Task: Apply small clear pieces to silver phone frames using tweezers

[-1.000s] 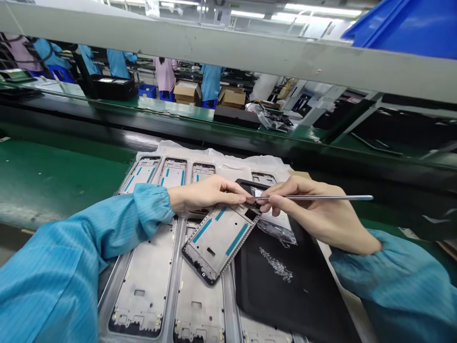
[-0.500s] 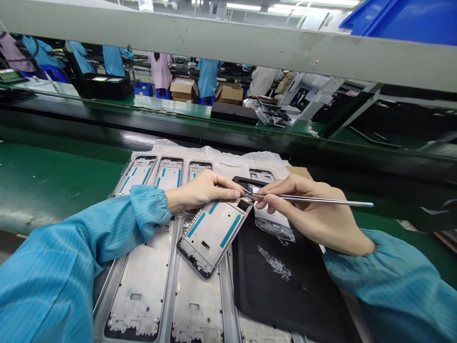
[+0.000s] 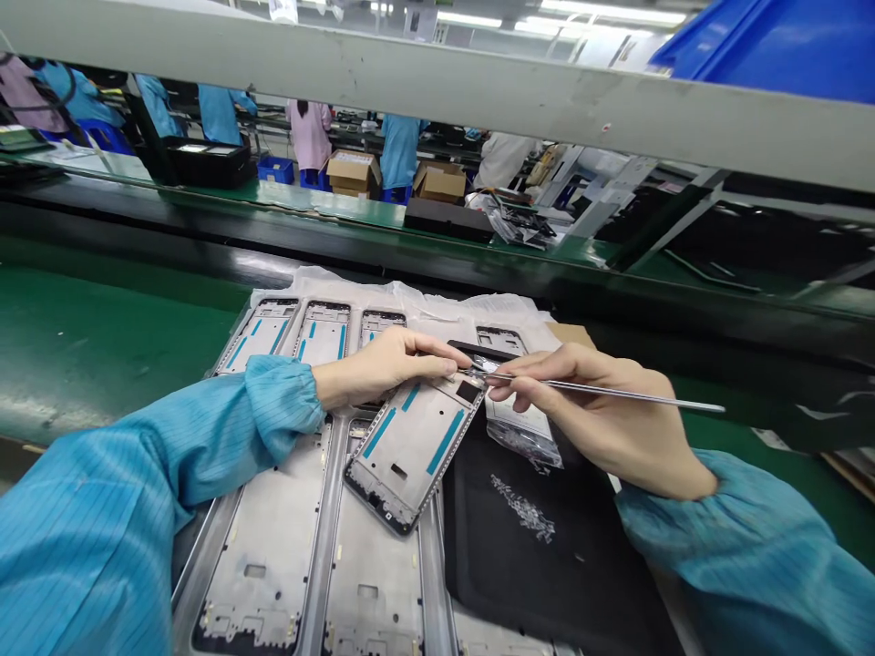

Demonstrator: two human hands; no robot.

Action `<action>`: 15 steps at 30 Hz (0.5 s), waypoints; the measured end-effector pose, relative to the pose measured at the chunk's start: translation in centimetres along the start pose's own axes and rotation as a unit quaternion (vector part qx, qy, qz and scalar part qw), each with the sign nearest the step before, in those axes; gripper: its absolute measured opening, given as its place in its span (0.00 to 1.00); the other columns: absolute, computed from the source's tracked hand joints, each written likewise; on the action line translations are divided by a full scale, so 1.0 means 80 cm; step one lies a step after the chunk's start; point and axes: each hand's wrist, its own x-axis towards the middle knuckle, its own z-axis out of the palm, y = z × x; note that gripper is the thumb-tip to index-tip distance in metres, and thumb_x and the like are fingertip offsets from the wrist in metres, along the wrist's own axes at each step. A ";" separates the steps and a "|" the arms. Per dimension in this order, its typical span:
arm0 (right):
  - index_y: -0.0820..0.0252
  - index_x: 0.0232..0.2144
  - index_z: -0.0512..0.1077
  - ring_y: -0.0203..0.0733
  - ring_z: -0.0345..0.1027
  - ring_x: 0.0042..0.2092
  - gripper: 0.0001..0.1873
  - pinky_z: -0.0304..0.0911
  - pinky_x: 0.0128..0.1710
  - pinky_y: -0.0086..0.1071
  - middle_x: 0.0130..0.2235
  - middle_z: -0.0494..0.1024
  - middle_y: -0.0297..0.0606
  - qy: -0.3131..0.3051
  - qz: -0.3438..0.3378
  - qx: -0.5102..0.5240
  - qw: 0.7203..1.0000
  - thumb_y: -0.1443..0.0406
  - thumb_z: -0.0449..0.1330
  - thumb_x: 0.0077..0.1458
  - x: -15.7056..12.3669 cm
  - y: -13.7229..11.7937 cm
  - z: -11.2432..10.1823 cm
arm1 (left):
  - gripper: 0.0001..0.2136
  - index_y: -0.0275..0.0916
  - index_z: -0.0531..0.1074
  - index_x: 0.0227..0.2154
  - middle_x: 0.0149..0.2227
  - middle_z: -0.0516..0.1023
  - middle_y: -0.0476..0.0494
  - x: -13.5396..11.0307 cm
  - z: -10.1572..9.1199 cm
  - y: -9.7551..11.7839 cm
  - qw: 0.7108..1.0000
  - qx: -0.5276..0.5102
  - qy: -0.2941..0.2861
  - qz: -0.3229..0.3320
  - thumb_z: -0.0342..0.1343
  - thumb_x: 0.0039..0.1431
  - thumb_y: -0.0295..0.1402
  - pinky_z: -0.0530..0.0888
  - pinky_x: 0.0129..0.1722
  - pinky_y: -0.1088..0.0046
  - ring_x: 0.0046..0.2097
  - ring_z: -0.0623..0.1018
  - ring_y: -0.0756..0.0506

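My left hand (image 3: 389, 366) grips the top edge of a phone frame (image 3: 418, 446), a silver plate with blue strips and a dark rim, tilted above the tray. In my right hand (image 3: 594, 392) is a pair of slim metal tweezers (image 3: 635, 394). Their tip meets the frame's upper corner beside my left fingertips; any part at the tip is too small to make out. Below my right hand, a clear bag with a white label (image 3: 523, 424) lies on a black tray (image 3: 526, 583), near a heap of tiny clear parts (image 3: 525, 510).
More phone frames (image 3: 263, 538) lie in the compartments of a clear plastic tray (image 3: 315, 556) under my hands. White sheeting (image 3: 437, 301) covers its far end. A grey beam (image 3: 437, 82) crosses above the bench, with a blue bin (image 3: 786, 46) at upper right. Several people work beyond.
The far end of the tweezers has dipped slightly and shifted right. The phone frame has moved a little to the right at its lower end. Both grips stay the same.
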 end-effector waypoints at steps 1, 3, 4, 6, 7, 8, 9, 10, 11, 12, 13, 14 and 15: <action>0.47 0.36 0.80 0.49 0.81 0.40 0.04 0.79 0.37 0.44 0.40 0.85 0.34 0.012 -0.001 0.000 1.000 0.60 0.67 0.66 -0.002 0.000 -0.001 | 0.10 0.37 0.86 0.39 0.39 0.85 0.42 0.000 0.001 0.002 1.000 -0.009 0.009 0.019 0.71 0.51 0.29 0.74 0.41 0.73 0.38 0.79 0.49; 0.44 0.36 0.80 0.51 0.81 0.41 0.03 0.80 0.39 0.47 0.39 0.85 0.33 0.043 -0.012 0.003 0.999 0.61 0.67 0.65 -0.005 -0.001 -0.001 | 0.16 0.38 0.85 0.43 0.45 0.84 0.42 -0.002 0.003 0.005 0.998 -0.024 0.022 0.058 0.70 0.49 0.24 0.74 0.42 0.74 0.41 0.79 0.49; 0.43 0.36 0.80 0.52 0.82 0.41 0.04 0.81 0.40 0.49 0.39 0.85 0.32 0.059 -0.018 0.004 0.998 0.62 0.68 0.64 -0.007 -0.002 -0.001 | 0.21 0.38 0.83 0.47 0.45 0.83 0.43 -0.003 0.004 0.006 0.997 -0.027 0.029 0.070 0.71 0.48 0.23 0.73 0.40 0.74 0.40 0.78 0.49; 0.41 0.37 0.80 0.54 0.82 0.42 0.05 0.82 0.40 0.50 0.39 0.85 0.31 0.082 -0.031 -0.005 0.996 0.63 0.69 0.63 -0.011 -0.005 0.001 | 0.29 0.40 0.78 0.56 0.40 0.82 0.46 -0.006 0.007 0.008 0.997 -0.024 0.038 0.067 0.71 0.49 0.25 0.72 0.36 0.74 0.36 0.76 0.50; 0.41 0.37 0.81 0.54 0.82 0.41 0.05 0.82 0.39 0.50 0.40 0.85 0.31 0.088 -0.037 -0.015 0.995 0.63 0.70 0.62 -0.013 -0.006 0.002 | 0.30 0.40 0.76 0.59 0.36 0.80 0.47 -0.008 0.009 0.009 0.997 -0.027 0.039 0.058 0.71 0.51 0.27 0.71 0.34 0.74 0.34 0.75 0.50; 0.41 0.37 0.81 0.55 0.82 0.41 0.05 0.83 0.39 0.50 0.40 0.85 0.32 0.096 -0.042 -0.028 0.994 0.62 0.70 0.61 -0.015 -0.008 0.004 | 0.28 0.39 0.76 0.58 0.33 0.79 0.48 -0.009 0.011 0.009 0.997 -0.035 0.039 0.052 0.71 0.52 0.28 0.71 0.34 0.73 0.33 0.75 0.49; 0.41 0.37 0.81 0.55 0.83 0.41 0.05 0.83 0.39 0.50 0.41 0.85 0.32 0.103 -0.047 -0.042 0.993 0.62 0.71 0.61 -0.017 -0.011 0.005 | 0.25 0.38 0.77 0.56 0.33 0.78 0.48 -0.011 0.013 0.010 0.997 -0.045 0.036 0.053 0.70 0.53 0.28 0.72 0.35 0.72 0.34 0.76 0.48; 0.41 0.37 0.81 0.55 0.83 0.41 0.05 0.84 0.40 0.49 0.41 0.85 0.32 0.106 -0.051 -0.058 0.991 0.62 0.71 0.61 -0.019 -0.013 0.007 | 0.21 0.37 0.78 0.52 0.34 0.79 0.46 -0.012 0.016 0.011 0.996 -0.054 0.031 0.061 0.69 0.54 0.28 0.73 0.37 0.71 0.36 0.77 0.48; 0.41 0.37 0.81 0.55 0.83 0.42 0.05 0.84 0.40 0.47 0.42 0.85 0.31 0.105 -0.054 -0.075 0.990 0.63 0.71 0.61 -0.020 -0.017 0.009 | 0.17 0.36 0.79 0.48 0.37 0.80 0.43 -0.014 0.019 0.012 0.995 -0.059 0.027 0.073 0.68 0.55 0.28 0.74 0.40 0.71 0.38 0.78 0.47; 0.41 0.37 0.81 0.54 0.83 0.42 0.06 0.84 0.40 0.45 0.43 0.85 0.30 0.102 -0.056 -0.092 0.989 0.64 0.71 0.61 -0.020 -0.021 0.011 | 0.13 0.35 0.80 0.45 0.41 0.81 0.42 -0.016 0.022 0.014 0.994 -0.058 0.026 0.087 0.67 0.56 0.27 0.74 0.41 0.71 0.40 0.78 0.47; 0.42 0.38 0.80 0.52 0.83 0.43 0.08 0.85 0.41 0.42 0.43 0.85 0.29 0.098 -0.063 -0.107 0.987 0.65 0.70 0.61 -0.020 -0.025 0.013 | 0.12 0.35 0.80 0.44 0.43 0.81 0.41 -0.018 0.026 0.016 0.994 -0.053 0.025 0.096 0.67 0.56 0.26 0.73 0.41 0.72 0.40 0.78 0.48; 0.42 0.38 0.80 0.50 0.83 0.43 0.09 0.85 0.40 0.39 0.43 0.85 0.28 0.097 -0.076 -0.120 0.985 0.67 0.70 0.61 -0.019 -0.028 0.015 | 0.11 0.35 0.79 0.44 0.43 0.81 0.41 -0.020 0.029 0.018 0.994 -0.047 0.024 0.097 0.66 0.57 0.26 0.73 0.41 0.73 0.40 0.78 0.49; 0.43 0.38 0.79 0.48 0.83 0.42 0.09 0.84 0.40 0.35 0.43 0.85 0.27 0.100 -0.095 -0.135 0.981 0.68 0.70 0.61 -0.018 -0.032 0.017 | 0.11 0.34 0.79 0.45 0.42 0.81 0.42 -0.023 0.031 0.020 0.995 -0.039 0.022 0.090 0.66 0.58 0.26 0.72 0.40 0.73 0.38 0.77 0.49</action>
